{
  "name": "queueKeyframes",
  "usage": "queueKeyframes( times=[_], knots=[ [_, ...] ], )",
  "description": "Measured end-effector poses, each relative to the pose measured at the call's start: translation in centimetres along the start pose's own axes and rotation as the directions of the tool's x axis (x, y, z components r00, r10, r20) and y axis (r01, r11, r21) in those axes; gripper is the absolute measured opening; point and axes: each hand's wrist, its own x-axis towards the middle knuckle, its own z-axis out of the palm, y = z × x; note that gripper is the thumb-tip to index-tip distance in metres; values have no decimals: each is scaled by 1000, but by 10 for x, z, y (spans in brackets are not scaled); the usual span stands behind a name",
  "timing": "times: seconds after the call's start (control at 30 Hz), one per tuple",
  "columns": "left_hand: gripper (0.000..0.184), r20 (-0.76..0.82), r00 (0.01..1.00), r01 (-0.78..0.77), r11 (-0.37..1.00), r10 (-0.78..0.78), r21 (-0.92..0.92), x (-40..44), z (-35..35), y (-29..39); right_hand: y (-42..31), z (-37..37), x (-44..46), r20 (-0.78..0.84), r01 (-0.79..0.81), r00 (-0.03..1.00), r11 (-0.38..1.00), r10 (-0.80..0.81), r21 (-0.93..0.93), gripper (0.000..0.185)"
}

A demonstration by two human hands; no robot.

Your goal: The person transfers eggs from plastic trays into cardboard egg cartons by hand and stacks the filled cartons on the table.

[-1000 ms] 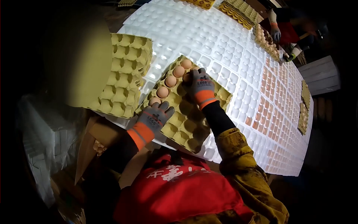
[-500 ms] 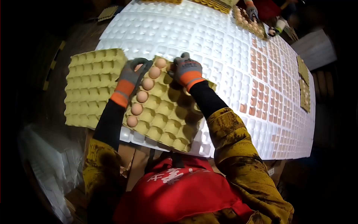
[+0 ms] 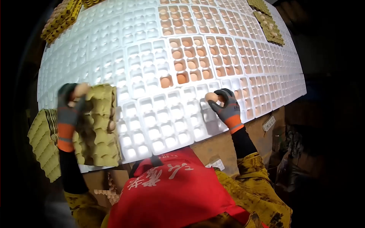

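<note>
My right hand (image 3: 229, 107), in a grey and orange glove, is closed around brown eggs (image 3: 211, 97) above the near white plastic trays. At least two eggs show between its fingers. On the left, my left hand (image 3: 71, 108) is smeared by motion and grips brown eggs (image 3: 80, 90), one at the fingertips and another partly hidden in the palm. It hovers over the left side of a yellow-green pulp egg tray (image 3: 99, 127). An egg or two shows at that tray's right edge. White moulded trays (image 3: 161, 121) with bare pockets lie between my hands.
Brown eggs fill several white trays (image 3: 190, 57) in the middle and right. A stack of pulp trays (image 3: 43, 146) stands at the left edge. Egg-filled pulp trays (image 3: 62, 19) are at the far left, and more (image 3: 268, 26) sit at the far right. Cardboard (image 3: 213, 142) lines the table's front.
The view has swung right. My right hand has left the pulp tray and moved right with eggs. My left hand has lifted eggs, and the row along the pulp tray's left side is no longer visible.
</note>
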Motion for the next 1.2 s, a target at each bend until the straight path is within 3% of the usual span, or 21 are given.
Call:
queueKeyframes(
  times=[0.03, 0.1, 0.13, 0.17, 0.27, 0.33, 0.37, 0.43, 0.47, 0.53, 0.6, 0.63, 0.67, 0.7, 0.73, 0.8, 0.9, 1.0, 1.07, 1.13, 1.2],
  knots=[
    [45, 92, 989, -113, 993, 114, -15, -14, 43, 38, 17, -11, 5, 0, 10, 1000, 999, -10, -50, 41],
    [46, 282, 956, -34, 985, 81, -167, -38, 134, 116, 35, -23, 16, 16, -3, 1000, 977, 7, -211, 39],
    [48, 378, 926, 45, 992, 4, -121, -43, 165, 166, 42, -24, 22, 14, 10, 1000, 962, -7, -273, 40],
    [48, 391, 921, 23, 997, 8, -76, -46, 199, 194, 46, -21, 25, -50, 39, 997, 967, -53, -252, 42],
    [46, 430, 903, -63, 990, 4, 124, -51, 294, 230, 69, -3, 42, 10, 89, 996, 935, -91, -344, 49],
    [47, 528, 840, -69, 939, -128, 337, -49, 331, 239, 77, -1, 47, 21, 26, 1000, 983, -22, -182, 48],
    [47, 455, 885, -74, 938, -94, 338, -53, 339, 238, 90, 1, 50, -38, 0, 999, 1000, 0, 7, 45],
    [48, 329, 944, -128, 931, 10, 342, -66, 342, 228, 103, -3, 56, -141, 81, 989, 965, -47, 248, 37],
    [47, 402, 912, -102, 910, -75, 402, -70, 337, 226, 112, -7, 58, -164, 129, 983, 942, -81, 309, 36],
    [46, 424, 906, -173, 917, 5, 360, -76, 330, 214, 143, -9, 63, 38, -110, 993, 747, 112, 656, 35],
    [47, 297, 954, 21, 999, -31, 37, -74, 318, 212, 140, -37, 70, 223, -321, 935, 394, 274, 861, 35],
    [46, 213, 957, 220, 972, -198, -85, -72, 309, 220, 149, -33, 75, -27, -82, 985, 606, 169, 791, 34],
    [45, -14, 996, 86, 989, -88, -117, -82, 319, 182, 155, -26, 82, -251, 158, 968, 754, 9, 638, 33],
    [46, -89, 994, 52, 985, -67, -163, -89, 322, 167, 163, -25, 85, -294, 303, 934, 889, -205, 343, 33],
    [46, -169, 985, 8, 978, -44, -207, -93, 323, 155, 175, -23, 86, -231, 425, 888, 902, -397, 84, 33],
    [54, -114, 991, -65, 997, 68, 32, -101, 329, 139, 172, -21, 80, -114, 489, 838, 828, -533, -273, 34],
    [47, -91, 955, -273, 956, 283, 107, -97, 349, 138, 175, -15, 83, -159, 474, 848, 858, -505, -198, 31],
    [40, -24, 976, -213, 970, 218, 120, -94, 341, 145, 198, -3, 92, -144, 506, 835, 843, -532, -181, 28],
    [43, 56, 987, -150, 988, 148, 32, -101, 323, 144, 199, -4, 92, -84, 459, 871, 862, -485, -216, 31],
    [44, -48, 989, -138, 990, 137, -16, -108, 255, 155, 150, -10, 82, -131, 353, 912, 906, -389, -235, 35],
    [46, -190, 978, -83, 995, 91, 52, -124, 177, 137, 70, 14, 70, -188, 358, 916, 934, -355, -20, 37]
  ],
)
